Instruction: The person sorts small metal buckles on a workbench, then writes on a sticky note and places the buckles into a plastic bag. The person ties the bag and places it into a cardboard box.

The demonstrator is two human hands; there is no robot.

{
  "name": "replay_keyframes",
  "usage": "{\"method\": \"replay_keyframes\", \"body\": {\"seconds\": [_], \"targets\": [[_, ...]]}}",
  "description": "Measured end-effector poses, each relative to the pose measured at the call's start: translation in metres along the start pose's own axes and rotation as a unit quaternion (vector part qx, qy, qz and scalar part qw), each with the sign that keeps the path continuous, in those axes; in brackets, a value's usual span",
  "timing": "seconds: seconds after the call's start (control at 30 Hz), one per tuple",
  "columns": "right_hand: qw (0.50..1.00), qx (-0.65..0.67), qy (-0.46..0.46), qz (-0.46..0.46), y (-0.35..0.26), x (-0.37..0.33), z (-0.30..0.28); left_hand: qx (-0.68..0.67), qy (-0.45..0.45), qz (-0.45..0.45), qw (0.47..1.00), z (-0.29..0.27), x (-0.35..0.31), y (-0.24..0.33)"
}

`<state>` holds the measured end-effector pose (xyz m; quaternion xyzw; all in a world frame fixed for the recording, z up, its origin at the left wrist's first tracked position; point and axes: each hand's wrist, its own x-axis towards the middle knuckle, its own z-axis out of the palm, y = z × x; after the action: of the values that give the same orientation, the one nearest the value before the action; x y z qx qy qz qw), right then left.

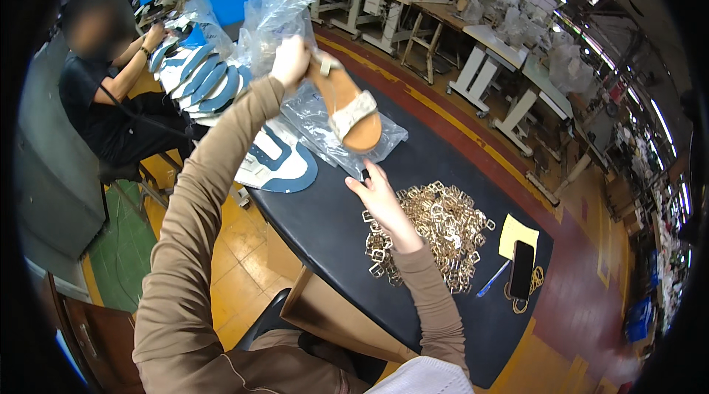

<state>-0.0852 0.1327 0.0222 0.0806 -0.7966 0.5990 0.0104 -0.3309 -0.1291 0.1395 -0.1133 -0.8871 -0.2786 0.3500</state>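
Out ahead, my left hand point(291, 62) is closed on the heel end of a tan sandal point(360, 133) with whitish straps. The sandal is held tilted, toe toward me, above a clear plastic bag point(303, 117) on the table. Below the toe, my right hand point(380, 198) reaches out with thumb and forefinger apart. Nothing shows in its grasp, and its other fingers are partly hidden. Beside my right wrist lies a heap of gold-coloured metal buckles point(443, 231).
The black table point(332, 239) also bears a phone point(521, 268), yellow paper point(517, 233), a blue pen point(492, 279) and rubber bands point(520, 306). Blue-and-white cut pieces point(284, 165) overlap at left. A co-worker point(111, 91) sits beyond them. Machine tables point(487, 62) stand across the aisle.
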Motion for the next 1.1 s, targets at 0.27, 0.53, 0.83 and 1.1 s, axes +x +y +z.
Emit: {"method": "replay_keyframes", "body": {"seconds": [0.27, 0.53, 0.83, 1.1], "targets": [[0.892, -0.285, 0.194, -0.292, -0.157, -0.15, -0.095, -0.163, -0.202, -0.232, 0.937, 0.056, -0.075, -0.042], [0.904, -0.386, 0.184, -0.013, -0.074, -0.281, -0.128, 0.006, -0.153, 0.158, 0.976, 0.005, -0.105, 0.049], [0.902, -0.319, 0.28, 0.081, -0.029, -0.322, -0.095, -0.251, -0.523, 0.267, 0.769, -0.054, -0.23, 0.138], [0.84, -0.525, 0.13, 0.046, 0.036, -0.262, -0.098, -0.138, -0.395, 0.294, 0.859, -0.002, -0.331, 0.18]]}}
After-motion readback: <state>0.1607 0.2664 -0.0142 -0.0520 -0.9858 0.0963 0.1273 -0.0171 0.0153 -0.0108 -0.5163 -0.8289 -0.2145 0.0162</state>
